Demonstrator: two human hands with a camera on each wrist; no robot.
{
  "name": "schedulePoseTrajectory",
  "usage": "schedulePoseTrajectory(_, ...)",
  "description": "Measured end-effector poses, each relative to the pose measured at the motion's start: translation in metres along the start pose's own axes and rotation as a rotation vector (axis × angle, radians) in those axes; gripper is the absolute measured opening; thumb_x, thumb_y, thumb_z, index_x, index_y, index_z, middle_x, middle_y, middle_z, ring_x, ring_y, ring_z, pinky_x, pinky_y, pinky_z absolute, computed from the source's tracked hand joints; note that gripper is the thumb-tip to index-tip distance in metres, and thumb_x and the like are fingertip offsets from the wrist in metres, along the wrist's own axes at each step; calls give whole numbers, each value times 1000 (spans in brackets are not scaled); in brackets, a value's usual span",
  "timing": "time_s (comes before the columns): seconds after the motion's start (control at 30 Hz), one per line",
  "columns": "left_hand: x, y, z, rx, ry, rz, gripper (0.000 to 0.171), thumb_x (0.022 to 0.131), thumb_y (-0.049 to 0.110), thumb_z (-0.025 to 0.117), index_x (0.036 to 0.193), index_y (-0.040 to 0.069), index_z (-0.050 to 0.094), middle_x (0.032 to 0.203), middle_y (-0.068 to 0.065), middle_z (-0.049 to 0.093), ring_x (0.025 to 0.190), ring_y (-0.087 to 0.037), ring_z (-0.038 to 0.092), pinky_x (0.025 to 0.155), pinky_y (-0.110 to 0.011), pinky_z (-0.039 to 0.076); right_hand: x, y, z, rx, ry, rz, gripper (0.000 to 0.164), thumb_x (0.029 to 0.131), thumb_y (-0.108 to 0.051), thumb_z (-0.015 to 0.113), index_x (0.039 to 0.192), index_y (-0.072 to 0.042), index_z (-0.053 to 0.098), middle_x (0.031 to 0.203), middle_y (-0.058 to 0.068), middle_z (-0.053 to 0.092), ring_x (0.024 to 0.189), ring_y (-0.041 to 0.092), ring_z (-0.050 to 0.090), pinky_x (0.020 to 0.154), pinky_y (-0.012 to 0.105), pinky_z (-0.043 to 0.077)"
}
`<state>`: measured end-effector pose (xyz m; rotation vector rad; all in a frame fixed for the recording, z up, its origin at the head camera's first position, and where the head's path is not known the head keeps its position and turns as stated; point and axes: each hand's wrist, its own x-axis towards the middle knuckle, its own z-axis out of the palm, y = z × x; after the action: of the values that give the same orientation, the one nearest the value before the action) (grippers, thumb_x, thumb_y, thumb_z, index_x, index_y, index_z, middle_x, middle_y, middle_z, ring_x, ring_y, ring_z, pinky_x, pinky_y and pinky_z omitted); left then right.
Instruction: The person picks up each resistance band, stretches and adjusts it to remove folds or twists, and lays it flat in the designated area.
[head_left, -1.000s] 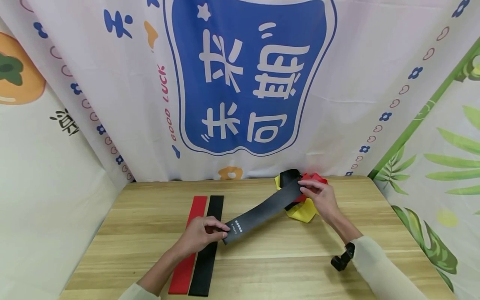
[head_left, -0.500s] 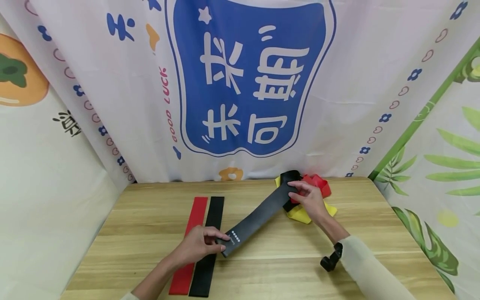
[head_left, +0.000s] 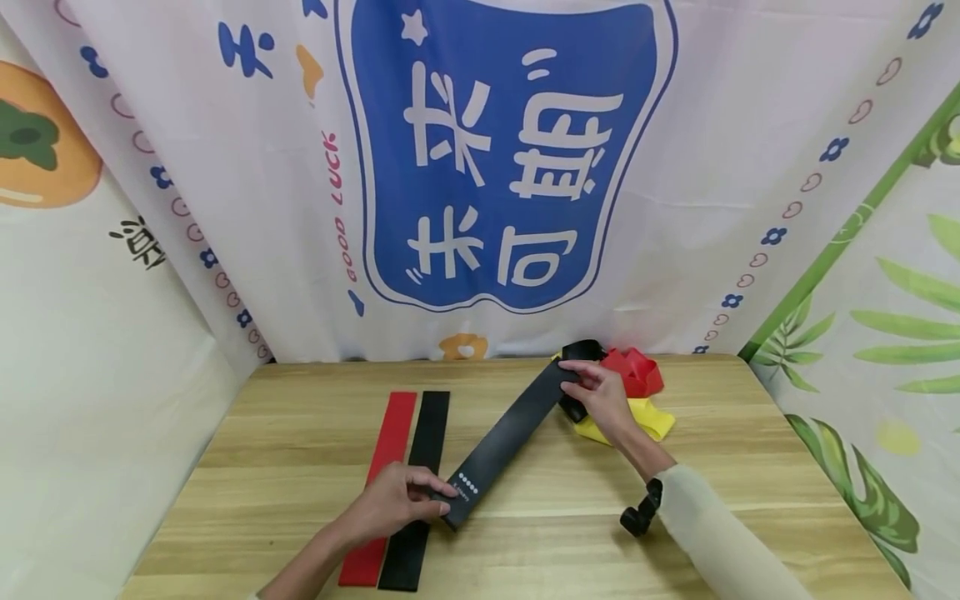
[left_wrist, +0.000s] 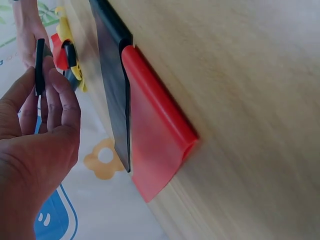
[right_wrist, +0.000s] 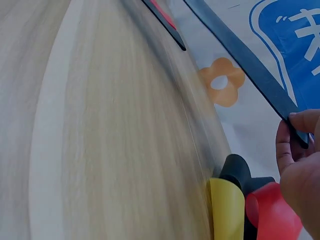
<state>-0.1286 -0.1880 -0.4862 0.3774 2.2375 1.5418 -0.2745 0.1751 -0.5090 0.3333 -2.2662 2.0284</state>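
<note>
A flat black resistance band (head_left: pixel 504 440) with white dots and print near its lower end is stretched slantwise between both hands. My left hand (head_left: pixel 396 498) pinches the lower end between thumb and fingers, over the flat black band (head_left: pixel 420 500) lying on the table. At the upper end my right hand (head_left: pixel 603 398) pinches the band, in front of the heap of loose bands. In the right wrist view the held band (right_wrist: pixel 245 65) hangs above the tabletop. A flat red band (head_left: pixel 382 475) lies to the left of the black one on the table.
The back right of the wooden table (head_left: pixel 540 550) carries a heap with a crumpled red band (head_left: pixel 634 372), a yellow band (head_left: pixel 651 418) and a black band (head_left: pixel 582 350). A printed curtain (head_left: pixel 300 250) hangs at the table's back edge.
Both hands have moved the held black band: its right end shifted left, its left end came slightly nearer, and it now slants more steeply. More of the red and yellow heap shows.
</note>
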Motion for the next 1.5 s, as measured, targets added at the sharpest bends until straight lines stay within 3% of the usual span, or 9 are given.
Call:
schedulePoseTrajectory(0.27,-2,-4,0,121,-4,18,15,92,14,84,107,17,85,108,-1,77,91,-18,62,72,-23,55,11,4,17,71,-19,-42,39,91,8,77,130,7,70,135,29,66,104,16,71,86,19,59)
schedulePoseTrajectory(0.47,-5,-8,2,73,-23,15,15,91,10,84,106,13,84,107,-5,78,85,-16,62,67,-21,53,17,6,28,44,-16,-48,38,91,5,79,128,7,71,132,26,69,105,26,70,83,19,59)
schedulePoseTrajectory(0.7,-4,-10,4,87,-105,48,17,91,11,84,108,15,84,102,-3,75,73,-9,63,66,-20,53,20,8,42,-14,17,-22,31,90,2,82,120,1,78,121,19,75,95,17,68,79,18,58)
schedulePoseTrajectory(0.9,-6,-8,6,70,-138,18,17,88,7,86,104,14,84,103,-3,72,76,-12,71,71,-21,59,21,12,55,-3,17,-3,30,90,-1,83,119,3,77,118,22,75,93,19,67,76,17,58)
schedulePoseTrajectory(1.07,-7,-5,9,76,-149,-14,18,87,7,87,103,15,84,104,0,73,78,-14,71,70,-21,59,23,15,64,19,28,11,29,90,-1,83,118,4,77,117,25,74,92,22,67,75,17,58)
schedulePoseTrajectory(1.27,-8,-7,12,56,-171,-38,19,86,7,88,104,13,84,104,0,75,81,-17,72,72,-22,60,25,20,73,7,33,45,26,90,0,83,115,0,79,110,19,76,87,13,68,73,19,58)
schedulePoseTrajectory(1.5,-9,-10,13,66,-174,-30,15,89,9,86,104,13,84,103,1,74,84,-14,72,74,-22,61,24,25,84,11,1,57,25,91,-1,82,115,-3,80,106,14,77,88,13,68,75,22,59)
